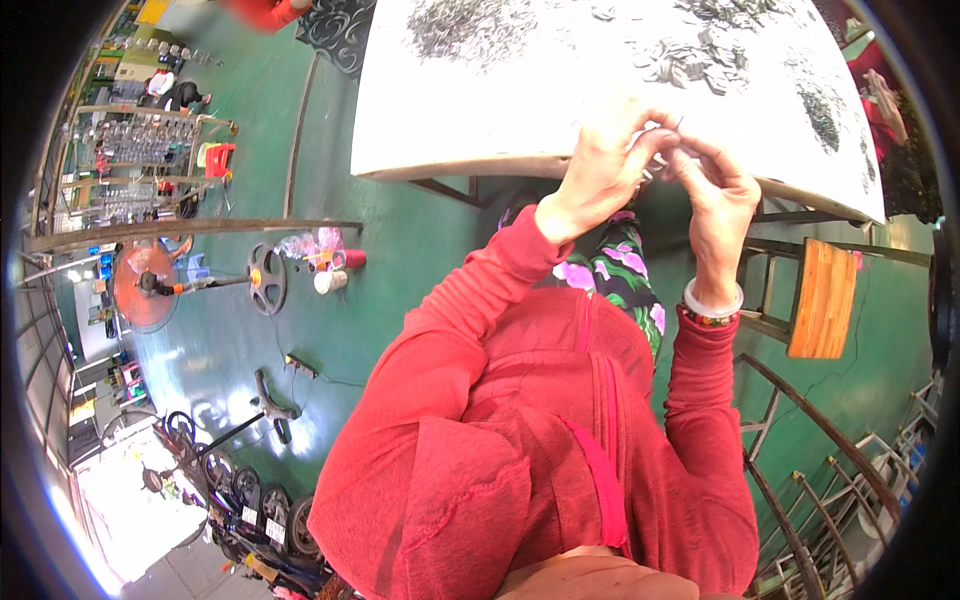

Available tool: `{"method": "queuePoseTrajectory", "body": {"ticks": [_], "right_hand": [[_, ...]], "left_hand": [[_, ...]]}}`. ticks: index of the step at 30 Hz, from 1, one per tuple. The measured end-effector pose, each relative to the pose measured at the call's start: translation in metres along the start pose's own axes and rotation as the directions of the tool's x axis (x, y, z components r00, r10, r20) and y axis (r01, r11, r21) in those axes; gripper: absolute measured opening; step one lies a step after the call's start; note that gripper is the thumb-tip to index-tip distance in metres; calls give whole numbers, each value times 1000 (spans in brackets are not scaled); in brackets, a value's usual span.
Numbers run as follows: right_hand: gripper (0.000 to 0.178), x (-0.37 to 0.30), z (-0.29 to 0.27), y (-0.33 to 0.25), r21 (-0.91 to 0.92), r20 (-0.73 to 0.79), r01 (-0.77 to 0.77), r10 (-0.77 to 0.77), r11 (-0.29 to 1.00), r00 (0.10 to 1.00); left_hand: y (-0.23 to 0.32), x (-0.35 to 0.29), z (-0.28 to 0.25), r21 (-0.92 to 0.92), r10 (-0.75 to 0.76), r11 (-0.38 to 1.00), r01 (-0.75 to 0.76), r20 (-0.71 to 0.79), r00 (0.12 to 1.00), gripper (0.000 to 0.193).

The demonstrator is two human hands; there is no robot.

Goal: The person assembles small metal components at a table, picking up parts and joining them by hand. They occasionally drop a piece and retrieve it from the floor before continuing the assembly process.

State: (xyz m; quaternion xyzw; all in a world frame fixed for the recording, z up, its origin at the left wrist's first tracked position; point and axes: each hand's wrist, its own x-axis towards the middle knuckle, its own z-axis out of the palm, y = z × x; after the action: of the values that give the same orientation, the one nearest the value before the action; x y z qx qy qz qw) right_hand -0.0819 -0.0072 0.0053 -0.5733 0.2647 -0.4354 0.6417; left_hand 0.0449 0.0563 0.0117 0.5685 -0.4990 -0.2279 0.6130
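My left hand [602, 165] and my right hand [716, 192] meet just over the near edge of a white-topped table [460, 125]. The fingertips of both are pinched together around a small thin grey piece [655, 168], mostly hidden by the fingers; its exact kind cannot be made out. Beyond my hands lies a loose spread of small flat grey pieces [700, 62]. A darker heap of small pieces [465, 28] sits at the far left of the tabletop, and another dark heap [820, 115] at the right.
Another person's hand [885, 105] shows at the table's right edge. Near it stands a wooden-topped stool [823, 298]. On the green floor to the left are an orange fan [145, 285] and a white pot [330, 282]. Metal frames [820, 510] stand at lower right, parked motorbikes [245, 510] at lower left.
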Motion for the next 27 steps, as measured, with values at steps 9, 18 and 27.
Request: {"method": "queuePoseTrajectory", "body": {"ticks": [9, 18, 27], "right_hand": [[25, 97, -100, 39, -291, -234, -6, -65, 957, 970], [57, 198, -126, 137, -690, -302, -145, -100, 709, 948], [23, 177, -155, 129, -83, -388, -75, 38, 994, 921]], "left_hand": [[-6, -10, -6, -228, -96, 968, 103, 40, 995, 14], [0, -10, -7, -251, -8, 968, 14, 25, 1000, 10], [2, -14, -7, -312, 15, 950, 10, 78, 997, 8]]}}
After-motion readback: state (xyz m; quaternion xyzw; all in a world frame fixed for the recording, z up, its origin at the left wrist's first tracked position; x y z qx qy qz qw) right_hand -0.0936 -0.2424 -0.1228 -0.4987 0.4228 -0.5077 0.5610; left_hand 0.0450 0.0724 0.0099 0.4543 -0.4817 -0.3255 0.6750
